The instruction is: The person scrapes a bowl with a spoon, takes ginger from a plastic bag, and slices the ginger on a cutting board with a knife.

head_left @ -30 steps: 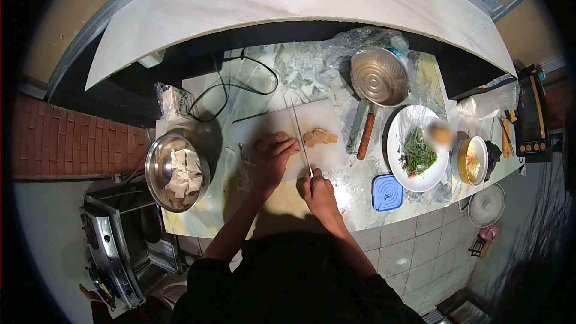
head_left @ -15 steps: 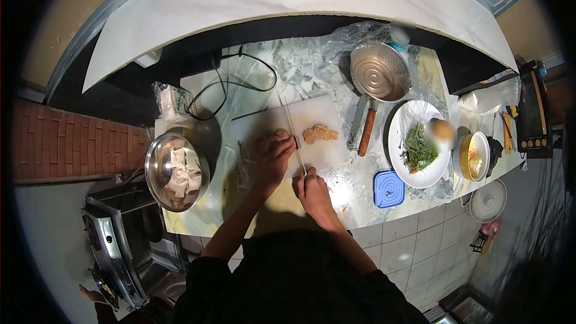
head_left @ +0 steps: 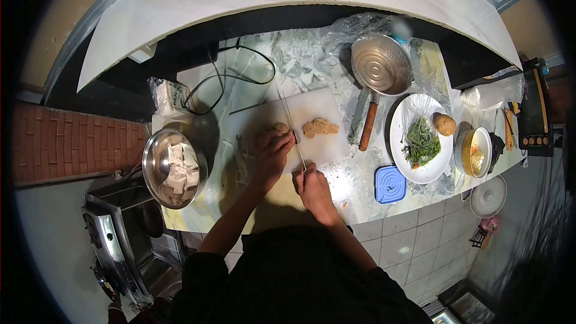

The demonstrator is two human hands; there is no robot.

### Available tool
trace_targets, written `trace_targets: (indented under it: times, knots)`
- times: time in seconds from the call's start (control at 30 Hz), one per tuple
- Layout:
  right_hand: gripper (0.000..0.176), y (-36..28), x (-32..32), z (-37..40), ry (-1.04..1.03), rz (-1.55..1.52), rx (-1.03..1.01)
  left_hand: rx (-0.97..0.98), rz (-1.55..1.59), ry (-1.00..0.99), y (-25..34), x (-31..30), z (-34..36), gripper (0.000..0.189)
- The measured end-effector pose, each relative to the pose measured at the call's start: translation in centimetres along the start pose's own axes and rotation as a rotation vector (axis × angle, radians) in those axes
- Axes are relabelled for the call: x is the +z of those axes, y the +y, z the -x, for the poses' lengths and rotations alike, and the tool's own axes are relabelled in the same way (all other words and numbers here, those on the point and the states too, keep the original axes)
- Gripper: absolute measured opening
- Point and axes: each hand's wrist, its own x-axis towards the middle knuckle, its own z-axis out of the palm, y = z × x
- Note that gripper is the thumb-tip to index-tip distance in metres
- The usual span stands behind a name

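On a white cutting board (head_left: 327, 102), my left hand (head_left: 274, 147) has its fingers curled over a tan rounded lump of food (head_left: 281, 127), mostly hidden under them. My right hand (head_left: 313, 187) grips the handle of a long knife (head_left: 288, 111) near the board's front edge. The blade points away from me, and my left fingertips are close to its left side. To the right of the blade lies a small pile of tan slices (head_left: 321, 126). Thin peelings or scraps (head_left: 241, 156) lie by the board's left side.
A steel bowl (head_left: 147, 185) with pale pieces stands left. At right are a wooden-handled pan (head_left: 381, 66), a blue lid (head_left: 390, 185), a white plate (head_left: 429, 174) of greens with a round brown item (head_left: 444, 125), and a yellow bowl (head_left: 465, 156). A cable (head_left: 273, 81) lies behind.
The view has shifted slightly. Both hands and the knife stay almost in the same place. At the lower left, another person's hand has moved down and right, near the stove.
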Motion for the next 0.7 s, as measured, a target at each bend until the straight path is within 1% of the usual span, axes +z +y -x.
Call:
trace_targets:
  times: [0.1, 0.17, 0.27, 0.37, 0.43, 0.5, 0.57, 0.63, 0.67, 0.7]
  knots:
    - [0.018, 0.2, 0.1, 0.1, -0.005, -0.007, 0.008, -0.003, 0.041, 0.021, 0.1, 0.0, -0.1, 0.019]
    - [0.018, 0.2, 0.2, 0.1, -0.014, -0.004, 0.023, 0.013, -0.003, 0.025, 0.1, -0.3, -0.3, 0.017]
    - [0.017, 0.5, 0.4, 0.1, -0.009, -0.019, 0.012, -0.001, -0.008, 0.016, -0.1, 0.2, 0.0, 0.016]
    - [0.018, 0.6, 0.7, 0.0, 0.04, -0.019, -0.039, -0.009, -0.014, 0.012, 0.0, -0.2, -0.2, 0.016]
    - [0.026, -0.3, 0.0, -0.2, -0.091, 0.043, 0.104, -0.013, -0.017, 0.015, -0.2, 0.2, 0.1, 0.016]
    - [0.026, -0.2, 0.1, -0.2, -0.083, 0.05, 0.101, -0.017, -0.022, 0.02, -0.1, 0.2, 0.1, 0.017]
    - [0.026, -0.2, 0.1, -0.3, -0.076, 0.056, 0.097, -0.035, -0.08, -0.021, 0.3, -0.3, -0.2, 0.017]
    - [0.027, -0.7, -0.2, -0.4, -0.106, 0.056, 0.13, -0.037, -0.049, -0.002, 0.2, 0.0, -0.1, 0.017]
    - [0.027, -0.6, -0.1, -0.4, -0.104, 0.057, 0.129, -0.038, -0.019, 0.017, 0.1, 0.2, -0.1, 0.018]
    - [0.025, -0.4, 0.2, -0.3, -0.029, 0.061, 0.072, -0.038, -0.019, 0.018, 0.1, 0.2, -0.1, 0.018]
